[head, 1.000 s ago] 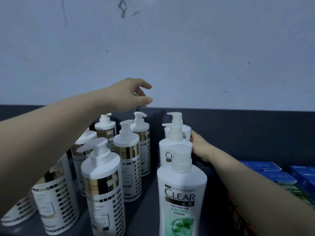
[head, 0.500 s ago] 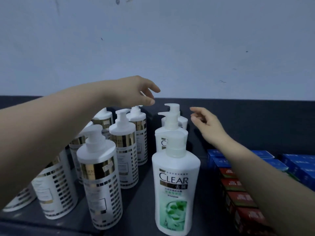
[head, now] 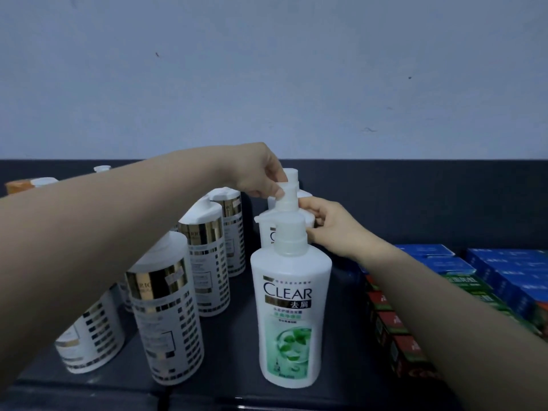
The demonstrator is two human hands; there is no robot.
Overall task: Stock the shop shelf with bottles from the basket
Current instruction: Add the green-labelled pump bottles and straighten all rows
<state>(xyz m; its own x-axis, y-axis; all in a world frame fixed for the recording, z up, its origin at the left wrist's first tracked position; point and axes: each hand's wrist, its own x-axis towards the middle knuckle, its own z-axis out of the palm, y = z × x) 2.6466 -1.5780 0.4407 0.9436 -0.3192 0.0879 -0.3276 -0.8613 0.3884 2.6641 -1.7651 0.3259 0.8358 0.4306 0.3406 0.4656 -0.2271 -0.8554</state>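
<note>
Three white CLEAR shampoo pump bottles are standing upright in a file running from near to far on the dark shelf (head: 350, 366), long axes vertical. The nearest CLEAR bottle (head: 292, 315) is facing the camera with its green label, its pump spout pointing left. The middle CLEAR bottle (head: 286, 216) is standing just behind it, mostly hidden by it, and its spout is also pointing left. The left hand (head: 258, 173) is reaching in from the left, fingertips pinching the pump head of that middle bottle. The right hand (head: 332, 225) is coming in from the right, fingers curled against the shoulder of the same bottle. The far CLEAR bottle (head: 292, 175) is showing only its pump top behind the left hand.

To the left, white bottles with gold bands (head: 169, 318) are standing in rows, partly covered by the left forearm. To the right, red boxes (head: 397, 336) and blue boxes (head: 504, 268) are lying near the right forearm. A pale wall (head: 296, 78) is rising behind the shelf
</note>
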